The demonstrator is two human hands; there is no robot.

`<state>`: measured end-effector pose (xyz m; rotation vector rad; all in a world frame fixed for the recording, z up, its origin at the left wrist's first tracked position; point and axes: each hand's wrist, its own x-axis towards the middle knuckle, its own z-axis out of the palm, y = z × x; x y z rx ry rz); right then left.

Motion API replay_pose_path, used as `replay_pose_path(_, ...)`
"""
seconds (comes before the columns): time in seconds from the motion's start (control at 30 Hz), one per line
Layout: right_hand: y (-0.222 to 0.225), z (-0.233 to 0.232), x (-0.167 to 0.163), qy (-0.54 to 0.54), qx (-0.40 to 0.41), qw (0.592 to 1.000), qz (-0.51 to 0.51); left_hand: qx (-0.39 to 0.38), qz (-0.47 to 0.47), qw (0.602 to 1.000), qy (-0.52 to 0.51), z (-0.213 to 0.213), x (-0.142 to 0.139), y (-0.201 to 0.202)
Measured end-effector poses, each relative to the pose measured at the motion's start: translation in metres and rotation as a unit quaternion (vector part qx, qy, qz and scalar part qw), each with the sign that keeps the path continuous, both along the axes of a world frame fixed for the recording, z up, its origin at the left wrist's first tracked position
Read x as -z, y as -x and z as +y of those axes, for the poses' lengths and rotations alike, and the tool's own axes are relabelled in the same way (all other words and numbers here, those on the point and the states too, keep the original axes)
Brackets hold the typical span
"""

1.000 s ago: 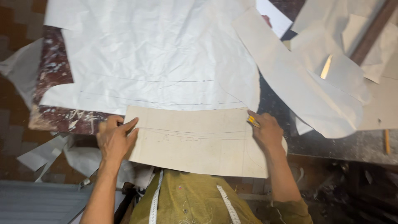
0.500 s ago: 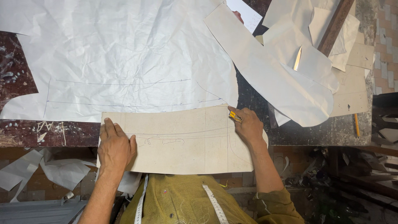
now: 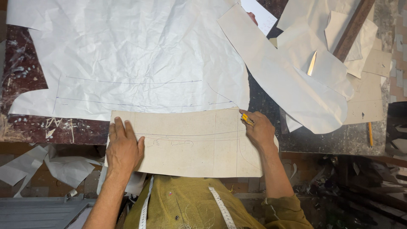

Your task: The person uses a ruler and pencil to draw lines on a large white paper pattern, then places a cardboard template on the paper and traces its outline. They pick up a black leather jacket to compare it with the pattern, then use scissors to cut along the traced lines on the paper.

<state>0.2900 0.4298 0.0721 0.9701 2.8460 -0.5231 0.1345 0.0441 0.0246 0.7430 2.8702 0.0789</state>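
A large crumpled white paper sheet [image 3: 135, 55] covers most of the dark, stained worktable [image 3: 25, 127], with thin pencil lines curving across its lower part. To the right lies a long, rounded white pattern piece [image 3: 292, 80] set on a slant, and beyond it a heap of smaller paper and card pieces [image 3: 369, 63] crossed by a brown wooden ruler [image 3: 354, 27]. A pencil [image 3: 370, 133] lies alone near the table's right edge.

At the near edge sits the beige card pattern piece [image 3: 190, 144] — a wide, slightly curved strip, its top edge touching the white sheet, marked with pencil lines and small scribbles. The left hand [image 3: 124, 146] lies flat on its left end, fingers spread, pressing it down and grasping nothing. The right hand [image 3: 259, 129] rests at the upper right corner, fingers closed around a yellow pencil [image 3: 246, 119] whose tip meets the card's top edge.

Paper scraps [image 3: 51, 165] lie on the floor at left, and a white measuring tape [image 3: 220, 208] hangs over the olive shirt.

Against half a second ago, both hands and the card keep the same places — only the view has shifted slightly.
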Motion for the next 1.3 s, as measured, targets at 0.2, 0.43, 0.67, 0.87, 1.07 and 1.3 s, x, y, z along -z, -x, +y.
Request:
replay_pose_path(0.2,0.002,-0.006,-0.001,-0.007,-0.02,1.0,0.011,0.01,-0.072,0.996,0.044,0.01,-0.023,0.0)
replay_pose_path(0.43,0.021,-0.017,-0.003,0.17,0.018,0.908,0.382,-0.003,-0.083,0.996,0.045,0.009,-0.028,0.0)
replay_pose_path(0.67,0.094,-0.101,0.051,0.666,0.102,0.652,0.349,-0.006,-0.118,0.99,0.07,0.008,-0.03,0.004)
replay_pose_path(0.87,0.14,-0.161,0.051,0.669,0.068,0.695,0.255,-0.024,-0.133,0.988,0.073,0.0,-0.032,0.01)
replay_pose_path(1.07,0.191,-0.231,0.041,0.559,-0.073,0.798,0.212,-0.043,-0.106,0.992,0.055,-0.008,-0.027,0.006)
replay_pose_path(1.3,0.212,-0.263,0.034,0.65,-0.046,0.732,0.199,-0.048,-0.098,0.992,0.059,-0.01,-0.021,0.005)
